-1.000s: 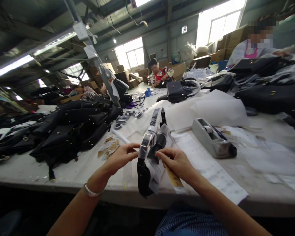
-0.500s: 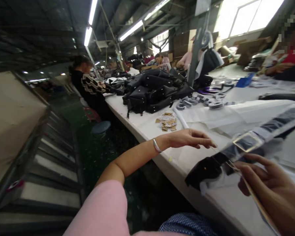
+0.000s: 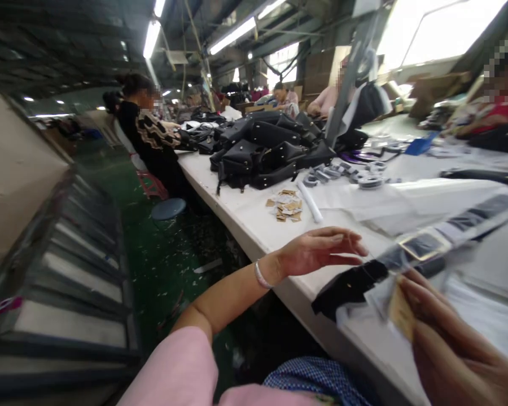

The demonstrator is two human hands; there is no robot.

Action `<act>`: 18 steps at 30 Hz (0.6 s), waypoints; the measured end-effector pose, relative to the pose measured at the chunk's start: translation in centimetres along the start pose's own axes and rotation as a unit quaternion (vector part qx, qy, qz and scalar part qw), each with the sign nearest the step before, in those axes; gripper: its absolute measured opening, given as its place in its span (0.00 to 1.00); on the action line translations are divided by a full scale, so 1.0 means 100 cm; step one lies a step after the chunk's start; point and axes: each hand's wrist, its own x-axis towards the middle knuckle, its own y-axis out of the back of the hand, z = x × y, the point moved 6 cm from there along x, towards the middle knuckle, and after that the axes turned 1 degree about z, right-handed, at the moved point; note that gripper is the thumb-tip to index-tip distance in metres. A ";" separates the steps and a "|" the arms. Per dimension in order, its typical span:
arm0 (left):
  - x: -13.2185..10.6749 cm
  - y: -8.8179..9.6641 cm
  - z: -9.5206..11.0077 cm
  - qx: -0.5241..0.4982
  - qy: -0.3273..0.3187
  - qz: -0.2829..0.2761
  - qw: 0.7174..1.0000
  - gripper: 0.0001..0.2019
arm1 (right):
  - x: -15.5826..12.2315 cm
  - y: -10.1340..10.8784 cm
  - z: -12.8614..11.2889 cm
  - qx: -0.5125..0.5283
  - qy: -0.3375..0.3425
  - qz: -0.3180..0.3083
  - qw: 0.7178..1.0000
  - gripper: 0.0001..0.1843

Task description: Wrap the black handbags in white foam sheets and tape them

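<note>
My right hand [image 3: 457, 338] pinches a small brown card tag [image 3: 401, 313] with a clear plastic packet [image 3: 379, 296] beside it. To its left, my left hand [image 3: 322, 251], wearing a silver bracelet [image 3: 261, 274] at the wrist, hovers above the table edge with fingers stretched and slightly apart. A faint thin string seems to hang by its blurred fingertips. Under and between both hands lies a black bag-like piece [image 3: 351, 286]. Behind the right hand stretches a dark strap with a gold-rimmed rectangular buckle [image 3: 425, 245], partly wrapped in clear film.
On the white table [image 3: 237, 217] lie a pile of brown tags [image 3: 287, 206], a white roll [image 3: 310, 203], grey rings [image 3: 370, 179] and heaped black bags [image 3: 262, 149]. A blue stool [image 3: 168, 208] stands left of the table, near a co-worker [image 3: 146, 132]. A slatted rack [image 3: 80, 276] fills the left.
My right hand has turned, bringing the tag and clear packet up into view. My left hand has shifted slightly left and down, its fingers more spread. The string between the hands is less visible.
</note>
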 end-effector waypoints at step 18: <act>0.005 0.000 -0.005 0.245 -0.074 0.095 0.962 0.24 | 0.014 -0.021 -0.049 -0.012 0.171 0.018 0.985 0.12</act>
